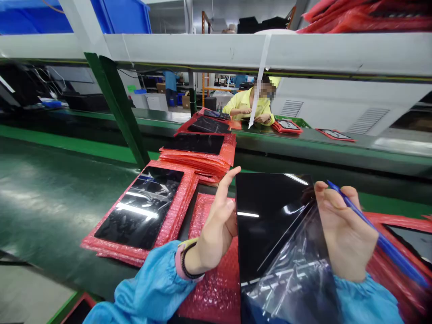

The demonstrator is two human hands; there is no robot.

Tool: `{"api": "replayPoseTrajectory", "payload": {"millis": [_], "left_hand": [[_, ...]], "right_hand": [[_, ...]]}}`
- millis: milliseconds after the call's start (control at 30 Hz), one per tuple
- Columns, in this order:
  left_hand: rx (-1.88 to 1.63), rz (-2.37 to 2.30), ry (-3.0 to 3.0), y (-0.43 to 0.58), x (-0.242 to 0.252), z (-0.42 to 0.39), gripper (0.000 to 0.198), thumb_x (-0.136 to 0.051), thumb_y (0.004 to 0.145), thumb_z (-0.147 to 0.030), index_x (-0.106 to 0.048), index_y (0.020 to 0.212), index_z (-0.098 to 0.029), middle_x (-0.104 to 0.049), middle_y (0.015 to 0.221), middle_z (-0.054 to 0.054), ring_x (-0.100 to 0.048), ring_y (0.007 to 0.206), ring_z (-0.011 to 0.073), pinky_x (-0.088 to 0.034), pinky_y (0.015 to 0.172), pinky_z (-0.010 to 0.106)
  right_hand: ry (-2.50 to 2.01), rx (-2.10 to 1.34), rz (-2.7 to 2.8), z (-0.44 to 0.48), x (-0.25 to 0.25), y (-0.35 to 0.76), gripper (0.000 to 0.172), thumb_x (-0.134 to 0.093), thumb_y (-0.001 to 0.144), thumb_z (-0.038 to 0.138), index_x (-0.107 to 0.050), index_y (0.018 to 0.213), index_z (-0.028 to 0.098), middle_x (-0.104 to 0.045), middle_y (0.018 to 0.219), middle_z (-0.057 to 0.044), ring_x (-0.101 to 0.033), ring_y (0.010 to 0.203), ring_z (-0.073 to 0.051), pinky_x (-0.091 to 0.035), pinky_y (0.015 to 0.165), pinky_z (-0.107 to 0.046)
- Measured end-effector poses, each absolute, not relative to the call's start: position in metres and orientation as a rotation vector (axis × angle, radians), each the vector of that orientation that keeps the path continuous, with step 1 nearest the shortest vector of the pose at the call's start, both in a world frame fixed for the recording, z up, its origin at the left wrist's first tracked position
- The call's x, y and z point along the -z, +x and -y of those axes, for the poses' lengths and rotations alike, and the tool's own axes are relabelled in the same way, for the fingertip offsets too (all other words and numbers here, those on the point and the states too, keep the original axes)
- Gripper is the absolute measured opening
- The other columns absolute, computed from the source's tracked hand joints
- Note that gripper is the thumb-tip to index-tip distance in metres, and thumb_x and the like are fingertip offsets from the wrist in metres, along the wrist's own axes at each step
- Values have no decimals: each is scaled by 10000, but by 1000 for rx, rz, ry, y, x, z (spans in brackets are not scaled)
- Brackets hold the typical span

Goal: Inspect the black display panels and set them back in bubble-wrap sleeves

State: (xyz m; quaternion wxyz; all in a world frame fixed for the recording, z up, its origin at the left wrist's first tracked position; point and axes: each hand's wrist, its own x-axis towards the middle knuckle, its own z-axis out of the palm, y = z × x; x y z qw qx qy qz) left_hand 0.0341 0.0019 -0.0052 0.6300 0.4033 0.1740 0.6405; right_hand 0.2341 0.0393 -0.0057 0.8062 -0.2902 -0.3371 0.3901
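Note:
A glossy black screen panel (270, 193) stands tilted up in front of me. Clear plastic film (293, 274) lies wrinkled over its lower right part, with a diagonal edge across the glass. My left hand (219, 220) holds the panel's left edge, index finger pointing up along it. At the upper right edge is my right hand (347, 225), fingers curled, with a slim blue pen-like tool (361, 216) between them. Whether those fingers also pinch the film or panel is hard to tell. Below the panel lies a red bubble-wrap bag (212, 279).
Left of my hands, another black panel (141, 207) rests on stacked red bubble bags (178, 216). More panels on red bags (199, 157) sit behind. At right is a red-framed piece (411, 238). A shelf beam (216, 47) crosses above; a person in yellow (246, 101) works opposite.

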Motion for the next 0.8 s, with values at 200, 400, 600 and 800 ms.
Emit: {"api": "replayPoseTrajectory", "payload": {"millis": [200,400,600,800], "left_hand": [[-1392,-367,795,34,5,-14,545,-504,919,-340,-367,1446,-307,-630,1282,25,-548,1238,271,-400,1068,442],[-1396,-369,713,36,8,-25,497,-479,926,-296,-418,1418,-266,-596,1336,32,-537,1255,253,-385,1080,425],[-1417,-361,691,37,10,-28,472,-487,925,-277,-458,1394,-236,-577,1364,35,-486,1308,252,-342,1112,425],[-1416,-375,713,36,9,-28,485,-486,921,-290,-449,1403,-250,-580,1360,38,-502,1292,261,-358,1101,439]], "right_hand": [[-646,-939,599,-49,10,240,287,-616,532,7,-555,731,205,-449,645,54,-597,877,-154,-328,1100,-332],[-634,-1037,524,-52,11,241,315,-538,541,-21,-514,761,203,-396,660,67,-576,763,-115,-384,1067,-309],[-707,-1065,461,-58,11,240,285,-561,571,-24,-491,740,194,-397,658,73,-580,721,-98,-309,1121,-297],[-792,-1028,492,-61,12,239,240,-581,591,5,-537,709,209,-463,600,80,-591,699,-104,-391,1075,-311]]}}
